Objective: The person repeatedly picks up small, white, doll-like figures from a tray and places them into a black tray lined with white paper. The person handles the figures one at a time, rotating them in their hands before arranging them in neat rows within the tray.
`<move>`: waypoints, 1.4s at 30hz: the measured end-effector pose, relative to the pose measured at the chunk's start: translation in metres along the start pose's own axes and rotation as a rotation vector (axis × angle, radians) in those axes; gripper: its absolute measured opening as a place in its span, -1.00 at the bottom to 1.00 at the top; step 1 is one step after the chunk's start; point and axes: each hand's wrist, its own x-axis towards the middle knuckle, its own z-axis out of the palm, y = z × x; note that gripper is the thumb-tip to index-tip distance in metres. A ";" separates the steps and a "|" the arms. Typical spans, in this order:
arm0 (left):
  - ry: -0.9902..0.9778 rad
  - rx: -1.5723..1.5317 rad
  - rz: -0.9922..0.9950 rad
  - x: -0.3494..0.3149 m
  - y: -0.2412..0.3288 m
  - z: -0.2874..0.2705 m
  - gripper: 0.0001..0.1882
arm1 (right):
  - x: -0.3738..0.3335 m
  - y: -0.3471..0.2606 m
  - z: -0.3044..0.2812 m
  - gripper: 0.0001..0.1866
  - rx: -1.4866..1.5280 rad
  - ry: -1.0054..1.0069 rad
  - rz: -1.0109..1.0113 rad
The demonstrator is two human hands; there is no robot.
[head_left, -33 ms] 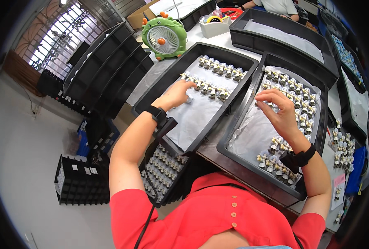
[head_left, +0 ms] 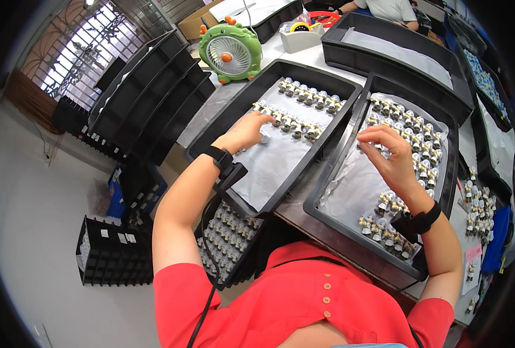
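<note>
Small white, yellow and dark figurines (head_left: 295, 124) stand in two rows on the white lining of the left black tray (head_left: 250, 210). My left hand (head_left: 246, 132) is over that tray, at the left end of the nearer row. Its fingers are bent, and a pale figurine (head_left: 264, 138) shows partly under them. My right hand (head_left: 390, 152) is above the right black tray (head_left: 321, 216), beside several rows of figurines (head_left: 423, 142). Its thumb and forefinger come close together in a pinch; what lies between them, if anything, cannot be made out.
A green fan (head_left: 229, 53) stands behind the left tray. Another lined black tray (head_left: 396, 43) is at the back, near a tape dispenser (head_left: 300, 39). More figurines (head_left: 479, 211) lie on the table at right. Below left is a filled tray (head_left: 225, 238). Another person (head_left: 390, 10) sits across.
</note>
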 end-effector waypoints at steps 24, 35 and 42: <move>-0.193 -1.590 -0.195 -0.019 0.017 -0.012 -0.62 | 0.002 -0.002 0.000 -0.89 0.077 -0.074 0.038; 0.003 -0.256 -0.011 -0.023 0.003 0.015 -0.49 | 0.000 0.004 0.001 -0.90 0.017 -0.094 0.058; -0.149 0.116 -0.044 -0.018 -0.024 0.006 -0.57 | 0.001 0.008 0.000 -0.90 0.030 -0.069 0.078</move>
